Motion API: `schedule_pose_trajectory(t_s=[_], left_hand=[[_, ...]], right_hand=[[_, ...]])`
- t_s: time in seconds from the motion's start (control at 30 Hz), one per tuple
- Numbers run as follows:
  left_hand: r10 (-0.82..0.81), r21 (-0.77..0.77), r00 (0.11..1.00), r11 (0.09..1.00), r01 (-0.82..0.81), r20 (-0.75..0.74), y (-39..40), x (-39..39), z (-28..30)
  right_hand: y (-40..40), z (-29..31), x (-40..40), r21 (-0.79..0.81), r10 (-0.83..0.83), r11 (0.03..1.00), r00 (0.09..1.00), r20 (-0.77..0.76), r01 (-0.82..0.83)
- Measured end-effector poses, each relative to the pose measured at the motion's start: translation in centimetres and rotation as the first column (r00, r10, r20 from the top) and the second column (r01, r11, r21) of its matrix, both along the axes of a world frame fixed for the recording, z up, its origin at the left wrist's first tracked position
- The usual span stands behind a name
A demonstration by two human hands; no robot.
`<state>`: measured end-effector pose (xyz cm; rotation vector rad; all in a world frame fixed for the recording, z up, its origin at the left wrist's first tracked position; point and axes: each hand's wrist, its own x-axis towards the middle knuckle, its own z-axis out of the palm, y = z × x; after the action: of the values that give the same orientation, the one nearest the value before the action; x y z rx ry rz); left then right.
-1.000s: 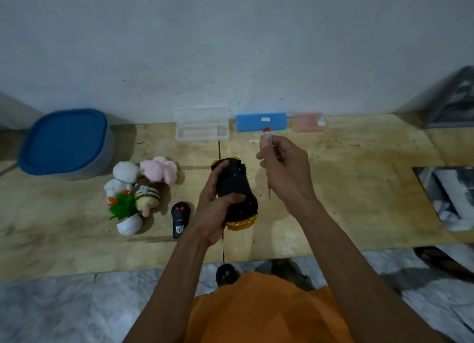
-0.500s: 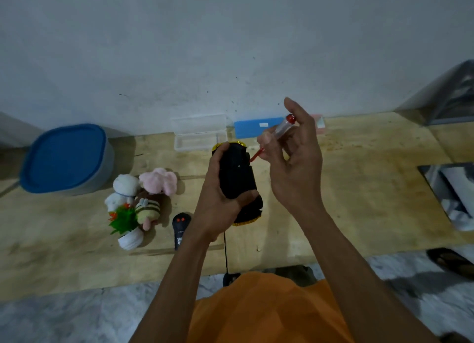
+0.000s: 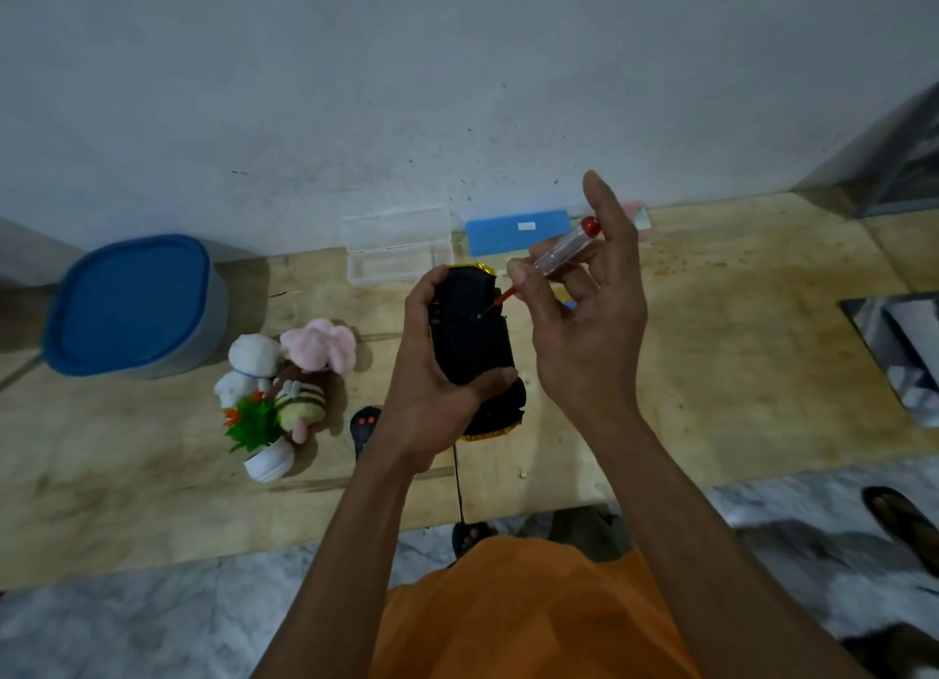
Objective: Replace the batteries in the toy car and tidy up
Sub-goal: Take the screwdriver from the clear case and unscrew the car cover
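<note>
Pinching a screwdriver (image 3: 561, 250) between thumb and curled fingers of the right hand (image 3: 584, 322), index finger sticking straight up; clear handle with red cap angled up toward the upper right, tip set down on a small screw point in the black underside of the toy car (image 3: 475, 345). Clamped around that car, at centre frame, the left hand (image 3: 432, 373): fingers wrapped over the far left edge, thumb pressed across the near side, car held belly-up above the wooden board (image 3: 711, 373). Probably light, hard, smooth plastic with gold trim at both ends; likely to twist under screwdriver pressure, so best gripped across the body's flanks, clear of the battery hatch. Small screw probably easy to drop and lose. Farther out, just left of the wrist, a dark remote (image 3: 365, 424); left of that, plush toys (image 3: 300, 368) and a small potted plant (image 3: 256, 437). At the back edge, a clear box (image 3: 399, 251), blue case (image 3: 518, 231); far left, a blue-lidded tub (image 3: 132, 305).
</note>
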<state>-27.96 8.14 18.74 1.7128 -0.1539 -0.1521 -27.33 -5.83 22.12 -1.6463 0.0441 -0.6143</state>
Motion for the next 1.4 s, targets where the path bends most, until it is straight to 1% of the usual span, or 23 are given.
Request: schedule_pose_trajectory(t_s=[0.2, 0.57, 0.7, 0.87, 0.97, 1.1, 1.23, 1.33, 1.4], left_hand=[[-0.012, -0.009, 1.0, 1.0, 0.012, -0.004, 0.0, -0.4, 0.3], [-0.033, -0.025, 0.999, 0.999, 0.033, -0.016, 0.1, -0.7, 0.8], [-0.033, -0.037, 0.999, 0.999, 0.032, -0.027, 0.2, -0.8, 1.0], [-0.035, -0.047, 0.998, 0.998, 0.033, -0.045, 0.2, -0.9, 0.8], [-0.027, -0.061, 0.997, 0.998, 0.023, -0.073, 0.2, -1.0, 0.6], [-0.012, -0.059, 0.997, 0.998, 0.008, -0.077, 0.3, -1.0, 0.6], [-0.013, -0.051, 0.996, 0.999, 0.008, -0.085, 0.3, -1.0, 0.4], [-0.013, -0.069, 0.995, 0.998, 0.007, -0.095, 0.4, -1.1, 0.4], [-0.012, -0.069, 0.996, 0.998, 0.006, -0.091, 0.5, -0.9, 0.4]], right_hand=[[0.2, 0.0, -0.4, 0.028, 0.001, 1.0, 1.0, -0.007, -0.001], [0.2, 0.2, -0.7, -0.026, -0.003, 1.0, 1.0, 0.022, 0.003], [0.0, 0.2, -0.6, -0.118, 0.032, 0.993, 0.998, 0.048, -0.027], [-0.3, 0.7, -0.5, -0.23, 0.165, 0.96, 0.986, 0.02, -0.156], [-0.6, 0.6, -0.1, -0.271, 0.195, 0.946, 0.98, 0.028, -0.18], [-0.8, 0.6, -0.2, -0.28, 0.229, 0.935, 0.973, 0.007, -0.218], [-0.7, 0.7, -0.1, -0.261, 0.193, 0.949, 0.981, 0.031, -0.179], [-1.0, 0.8, 0.1, -0.232, 0.24, 0.943, 0.971, -0.017, -0.237], [-1.2, 0.9, 0.1, -0.234, 0.256, 0.939, 0.967, -0.012, -0.252]])
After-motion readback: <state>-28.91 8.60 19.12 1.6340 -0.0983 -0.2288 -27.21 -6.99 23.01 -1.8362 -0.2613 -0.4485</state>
